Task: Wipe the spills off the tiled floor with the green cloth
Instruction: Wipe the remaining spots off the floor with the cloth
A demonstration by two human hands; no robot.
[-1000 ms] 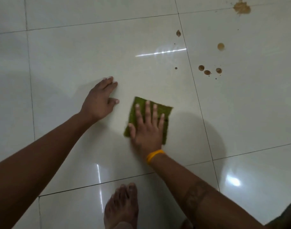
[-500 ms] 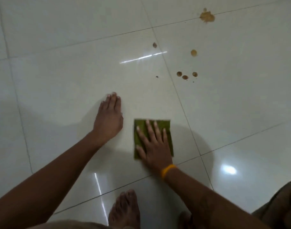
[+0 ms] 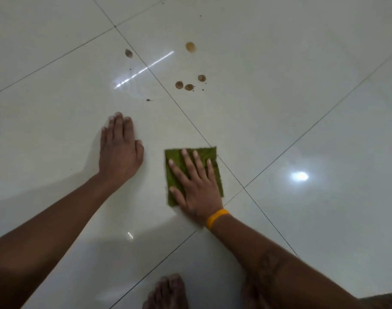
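Green cloth [image 3: 191,172] lies flat on the tiled floor [image 3: 302,108], just short of a grout line, pinned under the right hand [image 3: 196,188] with fingers spread. Left hand [image 3: 119,152] rests flat beside it, fingers together. Since a second ago the cloth has swung square toward the brown spills [image 3: 188,83], which lie beyond, untouched; wiping them looks next.

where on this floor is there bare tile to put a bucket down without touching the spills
Bare tile lies right of the green cloth, around the light glare, and left of the left hand. It is crowded beyond the cloth, where brown spills dot the floor.
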